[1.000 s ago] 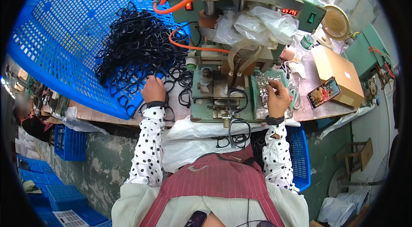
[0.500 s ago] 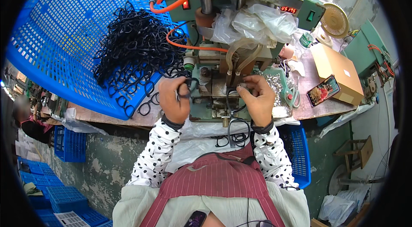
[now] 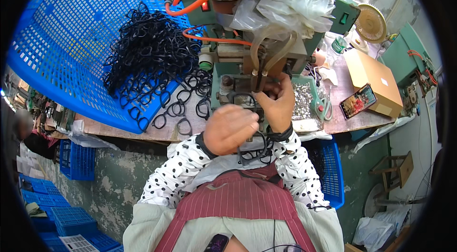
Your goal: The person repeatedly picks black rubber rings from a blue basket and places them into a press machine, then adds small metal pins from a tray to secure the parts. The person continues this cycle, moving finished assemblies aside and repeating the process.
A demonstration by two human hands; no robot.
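My right hand (image 3: 278,104) is at the press, its fingers closed on the edge of a dark eyeglass frame (image 3: 243,95) lying over the metal fixture. Two clear tubes (image 3: 272,59) come down just above these fingertips. My left hand (image 3: 229,130) is in front of the fixture, palm down and smeared by motion, so its grip does not show. Below it, close to the apron, hangs or lies another dark eyeglass frame (image 3: 254,153); whether the left hand touches it is hidden.
A big blue basket (image 3: 52,68) tilts at the left, with a heap of dark eyeglass frames (image 3: 152,49) spilling onto the table (image 3: 119,130). Right of the press are a tray of metal bits (image 3: 303,102), scissors (image 3: 326,108), a phone (image 3: 358,101) and a cardboard box (image 3: 376,80).
My left hand has moved right and toward me, from the fixture's left side to its front. My right hand has moved slightly left and is closer in under the tubes. The press head has come down.
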